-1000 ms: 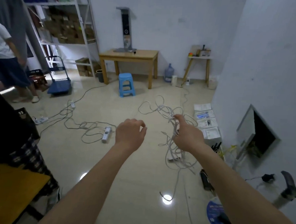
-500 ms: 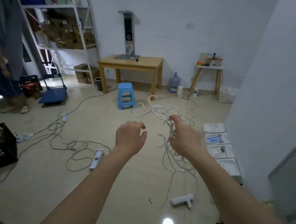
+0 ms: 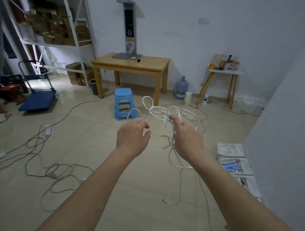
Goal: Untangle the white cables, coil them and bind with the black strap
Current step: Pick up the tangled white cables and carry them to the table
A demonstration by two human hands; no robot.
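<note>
A tangle of white cables (image 3: 159, 112) hangs in the air in front of me, its loops spreading above my hands and loose strands trailing down to the floor. My right hand (image 3: 187, 138) grips the bundle, fingers curled around it. My left hand (image 3: 132, 137) is raised just left of the tangle with fingers loosely curled; one cable loop runs close to its fingertips, and I cannot tell whether it touches. No black strap is visible.
A blue stool (image 3: 123, 106) and a wooden table (image 3: 131, 64) stand ahead. Grey cords and power strips (image 3: 47, 131) sprawl over the floor at left. White flat packages (image 3: 232, 155) lie along the right wall. A blue trolley (image 3: 37, 100) and shelving are at far left.
The view has risen and tilted up. My right hand lifted the cable tangle higher off the floor; my left hand stayed close beside it.
</note>
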